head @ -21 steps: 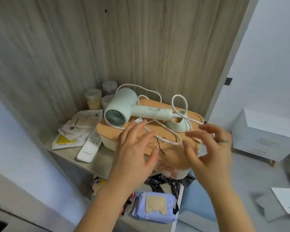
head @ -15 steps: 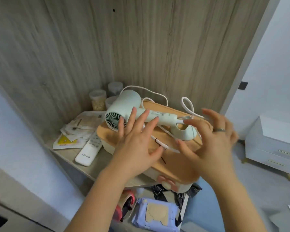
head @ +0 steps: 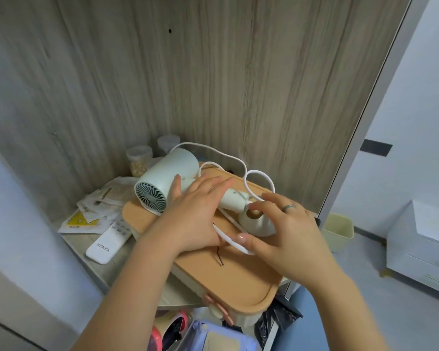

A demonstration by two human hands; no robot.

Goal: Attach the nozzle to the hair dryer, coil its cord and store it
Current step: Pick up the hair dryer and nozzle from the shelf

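Note:
A pale green hair dryer (head: pixel 162 178) lies on its side on the tan lid of a box (head: pixel 226 277), fan grille toward me. Its white cord (head: pixel 260 176) loops loosely over the lid and behind the dryer. The matching nozzle (head: pixel 260 226) stands apart on the lid, just past the end of the handle. My left hand (head: pixel 195 214) rests on the dryer's handle with fingers nearly straight. My right hand (head: pixel 289 236) arches over the nozzle, thumb down on a strand of cord beside it and the fingers hiding the nozzle's right side.
The box sits on a wooden shelf in a corner of wood panels. To its left lie a white remote (head: pixel 109 239), papers (head: pixel 96 206) and jars (head: pixel 138 159). Below are a wipes pack (head: pixel 218 338) and bags. A bin (head: pixel 337 230) and a white drawer unit (head: pixel 421 249) stand at right.
Both hands have come down from above the lid: the left onto the dryer's handle, the right over the nozzle. The camera has moved closer.

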